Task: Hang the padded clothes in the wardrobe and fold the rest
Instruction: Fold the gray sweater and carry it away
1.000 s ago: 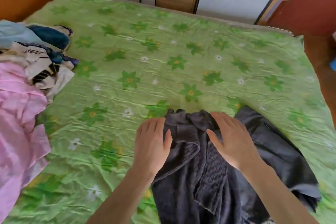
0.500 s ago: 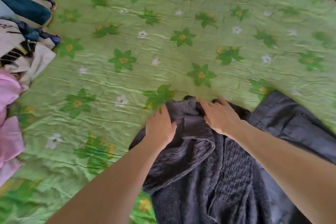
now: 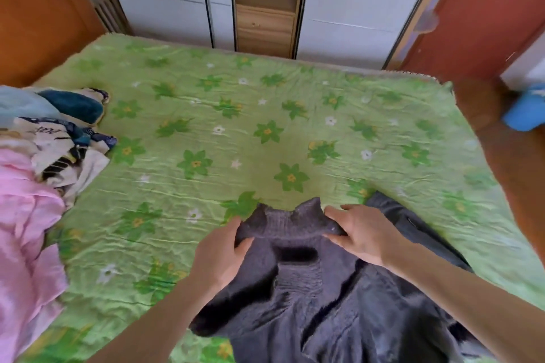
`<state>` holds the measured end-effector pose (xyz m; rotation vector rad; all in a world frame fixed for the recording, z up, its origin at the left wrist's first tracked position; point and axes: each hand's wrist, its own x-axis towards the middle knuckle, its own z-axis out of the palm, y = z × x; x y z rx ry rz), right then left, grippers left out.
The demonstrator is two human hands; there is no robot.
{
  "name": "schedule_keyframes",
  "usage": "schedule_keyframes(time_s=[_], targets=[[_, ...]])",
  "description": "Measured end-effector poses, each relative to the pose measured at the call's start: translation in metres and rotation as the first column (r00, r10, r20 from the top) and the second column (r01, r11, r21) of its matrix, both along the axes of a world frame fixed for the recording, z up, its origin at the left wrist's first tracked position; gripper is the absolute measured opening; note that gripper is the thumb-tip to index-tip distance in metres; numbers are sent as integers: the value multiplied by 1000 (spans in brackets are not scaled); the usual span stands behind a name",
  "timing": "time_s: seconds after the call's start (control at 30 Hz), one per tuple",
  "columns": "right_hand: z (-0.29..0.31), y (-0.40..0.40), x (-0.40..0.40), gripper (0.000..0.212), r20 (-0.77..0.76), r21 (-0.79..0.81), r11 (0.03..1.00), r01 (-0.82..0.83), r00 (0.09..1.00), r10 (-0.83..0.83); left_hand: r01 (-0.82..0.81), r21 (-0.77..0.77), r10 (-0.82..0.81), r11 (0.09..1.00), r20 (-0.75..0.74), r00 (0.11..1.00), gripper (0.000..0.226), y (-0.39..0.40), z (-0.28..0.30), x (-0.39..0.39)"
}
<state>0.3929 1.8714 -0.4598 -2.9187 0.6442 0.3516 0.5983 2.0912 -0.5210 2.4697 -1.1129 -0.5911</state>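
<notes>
Both hands are out in front, arms reaching forward and palms down. The left hand pinches the left end of the collar of a dark grey knitted sweater, and the right hand grips the right end, so the collar is stretched between them. The rest of the sweater trails back toward the person over the green flower-print bed cover. A dark grey smooth garment lies under the right wrist. Well to the left of the left hand sits a pile with a pink padded jacket.
</notes>
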Motion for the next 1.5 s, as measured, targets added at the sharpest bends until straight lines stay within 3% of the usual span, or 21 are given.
schedule_keyframes(time_s=[0.27,0.43,0.5,0.6,0.7,0.9,0.97,1.07,1.17,1.3,1.4,1.5], targets=[[175,32,-61,29,259,36,999,-28,966,18,89,-64,-83,994,88,993,28,49,213,-11],[265,63,-88,22,442,204,977,-64,896,-33,23,-180,-1,983,118,993,53,103,325,-8],[296,72,-96,23,439,222,971,-88,898,-19,34,-209,-8,977,125,992,63,123,356,-7],[335,82,-98,21,382,179,978,-103,924,27,38,-238,-16,971,93,996,55,146,391,-1],[370,93,-88,19,376,79,994,-70,926,35,89,-292,-64,952,96,993,82,159,420,16],[453,125,-61,18,525,1,1000,15,851,-13,265,-370,-178,890,253,951,22,172,487,70],[478,137,-55,17,555,-44,996,78,831,-41,293,-414,-198,862,257,946,16,180,503,90],[500,163,-50,34,597,-171,960,223,799,-79,235,-453,-174,860,173,969,18,193,513,112],[500,194,-47,23,602,-189,943,275,791,-110,184,-533,-172,826,73,982,24,206,512,115],[483,226,-55,15,527,-89,939,331,816,-238,214,-538,-177,815,122,977,28,237,494,107],[460,241,-69,51,466,-20,949,314,843,-269,198,-519,-161,832,116,980,36,257,472,114],[441,268,-85,54,435,84,971,222,869,-236,218,-490,-172,844,138,975,31,280,464,114]])
